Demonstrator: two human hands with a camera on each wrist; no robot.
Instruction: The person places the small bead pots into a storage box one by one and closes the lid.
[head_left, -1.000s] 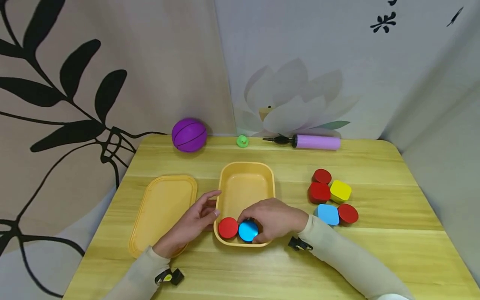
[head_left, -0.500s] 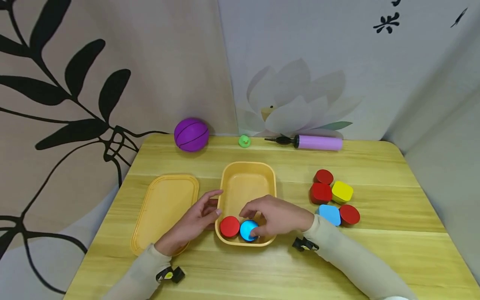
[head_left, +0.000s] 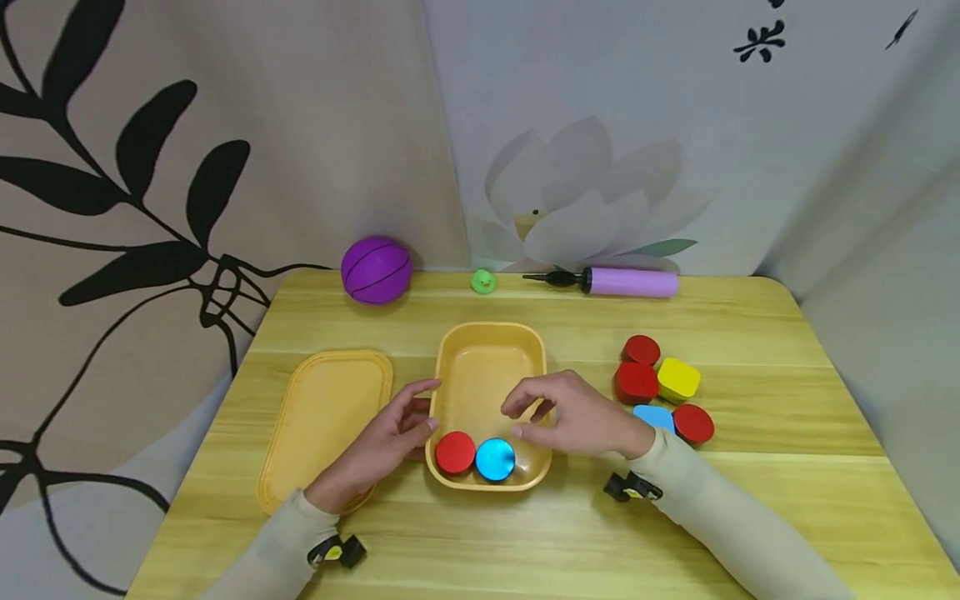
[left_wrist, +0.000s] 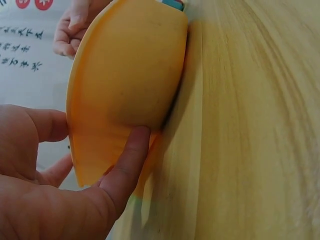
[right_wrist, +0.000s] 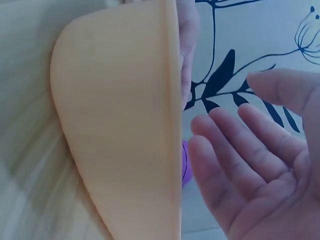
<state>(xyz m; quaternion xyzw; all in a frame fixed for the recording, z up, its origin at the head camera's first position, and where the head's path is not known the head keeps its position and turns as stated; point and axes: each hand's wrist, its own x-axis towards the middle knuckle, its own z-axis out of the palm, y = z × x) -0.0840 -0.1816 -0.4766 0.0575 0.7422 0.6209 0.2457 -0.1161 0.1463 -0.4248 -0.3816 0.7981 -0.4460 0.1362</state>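
In the head view, a yellow-orange plastic box (head_left: 480,379) stands at the middle of the table. A round red block (head_left: 455,452) and a round blue block (head_left: 495,460) lie side by side at its near end. My left hand (head_left: 386,437) touches the box's left side, with fingertips (left_wrist: 139,137) against the outer wall and others at the rim in the left wrist view. Over the box's right rim hovers my right hand (head_left: 581,417), its fingers loosely bent and holding nothing. The right wrist view shows those fingers (right_wrist: 220,160) apart from the box wall (right_wrist: 120,110).
A matching lid (head_left: 330,417) lies left of the box. On the right are red blocks (head_left: 637,383), a yellow block (head_left: 678,379) and a partly hidden blue block (head_left: 654,417). At the back sit a purple ball (head_left: 377,270), a green duck (head_left: 483,282) and a purple hand pump (head_left: 630,282).
My right hand has let go of the round blue block and moved up and right, away from it. The block stays beside the red one. My left hand keeps its place.
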